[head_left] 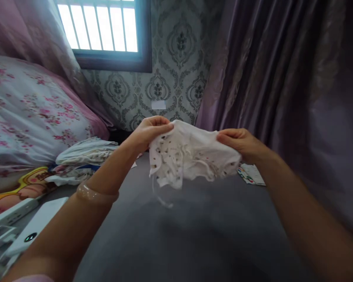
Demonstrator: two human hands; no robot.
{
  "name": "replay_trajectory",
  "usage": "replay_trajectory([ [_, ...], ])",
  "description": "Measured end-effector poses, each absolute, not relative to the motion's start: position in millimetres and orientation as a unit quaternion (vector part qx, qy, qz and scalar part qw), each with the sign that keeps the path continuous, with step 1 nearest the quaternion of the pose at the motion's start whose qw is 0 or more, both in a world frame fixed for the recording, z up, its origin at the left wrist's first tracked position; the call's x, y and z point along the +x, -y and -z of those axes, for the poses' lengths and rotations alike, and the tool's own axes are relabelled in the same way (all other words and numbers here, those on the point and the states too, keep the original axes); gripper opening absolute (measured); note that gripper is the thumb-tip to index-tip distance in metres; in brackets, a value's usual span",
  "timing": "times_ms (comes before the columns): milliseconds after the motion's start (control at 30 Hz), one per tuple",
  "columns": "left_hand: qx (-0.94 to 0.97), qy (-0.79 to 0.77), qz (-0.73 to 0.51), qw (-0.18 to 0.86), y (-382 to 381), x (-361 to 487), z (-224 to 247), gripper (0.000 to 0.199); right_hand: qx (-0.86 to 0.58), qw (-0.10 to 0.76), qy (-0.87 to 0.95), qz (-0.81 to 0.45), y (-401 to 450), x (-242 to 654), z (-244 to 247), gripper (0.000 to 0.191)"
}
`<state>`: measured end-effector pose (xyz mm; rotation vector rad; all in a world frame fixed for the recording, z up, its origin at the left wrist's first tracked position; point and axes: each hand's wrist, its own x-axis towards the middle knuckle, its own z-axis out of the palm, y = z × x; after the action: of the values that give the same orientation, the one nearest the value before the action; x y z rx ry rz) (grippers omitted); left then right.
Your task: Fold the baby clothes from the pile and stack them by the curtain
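- White garment (194, 149) is up in the air b/w the person's two hands, above the grey sheet (194, 239) & not resting on it; prob. lifted so the cloth hangs free.
- L hand (153, 131): thumb closed down on bent fingers, no gap seen, pinching the garment's top L corner.
- R hand (239, 141): same pinch, thumb & fingers shut on the edge at the other end; fingertips partly hidden behind cloth.
- Grips set well apart, likely to keep the top edge taut; the lower part hangs crumpled w/ a thin tie (163, 199) dangling.
- Arms: both reach fwd from the bottom corners, converging at approx. equal height; bangle (95, 194) on L forearm.
- Clothes pile (86, 156) sits L, folded cloth (254, 175) R, beyond the forearm; seemingly kept aside to leave the middle for handling.
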<state>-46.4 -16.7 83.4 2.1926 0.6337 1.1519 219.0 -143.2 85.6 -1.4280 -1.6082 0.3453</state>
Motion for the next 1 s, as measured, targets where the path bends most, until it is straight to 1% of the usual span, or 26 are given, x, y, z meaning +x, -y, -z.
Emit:
replay_trajectory([
  [33, 0.822, -0.232, -0.414, 0.315, 16.1, -45.8, -83.2, 0.027, -0.586, 0.464, 0.648, -0.146, 143.9, 219.5, -85.8, 0.038],
  [100, 0.835, -0.226, -0.374, 0.334, 16.0, -45.6, -82.6, 0.028, -0.601, 0.441, 0.653, -0.137, 145.1, 221.1, -87.3, 0.035],
  [233, 0.811, -0.212, -0.399, 0.372, 13.5, -43.7, -79.8, 0.029, -0.601, 0.432, 0.659, -0.132, 142.2, 225.5, -90.7, 0.035],
  [433, 0.819, -0.243, -0.364, 0.372, 1.6, -37.0, -73.8, 0.028, -0.603, 0.397, 0.673, -0.159, 128.1, 234.0, -84.1, 0.03],
  [533, 0.827, -0.258, -0.349, 0.358, -1.6, -35.0, -69.8, 0.026, -0.618, 0.374, 0.677, -0.141, 124.2, 234.4, -79.2, 0.026],
  [667, 0.814, -0.258, -0.371, 0.367, -3.1, -32.1, -65.5, 0.029, -0.61, 0.4, 0.667, -0.152, 121.4, 231.5, -77.1, 0.033],
  [767, 0.802, -0.264, -0.397, 0.36, -4.2, -29.5, -63.9, 0.028, -0.622, 0.391, 0.664, -0.137, 119.1, 229.9, -77.5, 0.03],
  [867, 0.789, -0.259, -0.417, 0.369, -5.7, -27.2, -63.3, 0.027, -0.625, 0.414, 0.644, -0.155, 117.0, 229.9, -78.1, 0.033],
  [1000, 0.792, -0.275, -0.413, 0.356, -12.5, -25.7, -61.7, 0.025, -0.629, 0.408, 0.645, -0.148, 111.9, 232.0, -78.7, 0.033],
])
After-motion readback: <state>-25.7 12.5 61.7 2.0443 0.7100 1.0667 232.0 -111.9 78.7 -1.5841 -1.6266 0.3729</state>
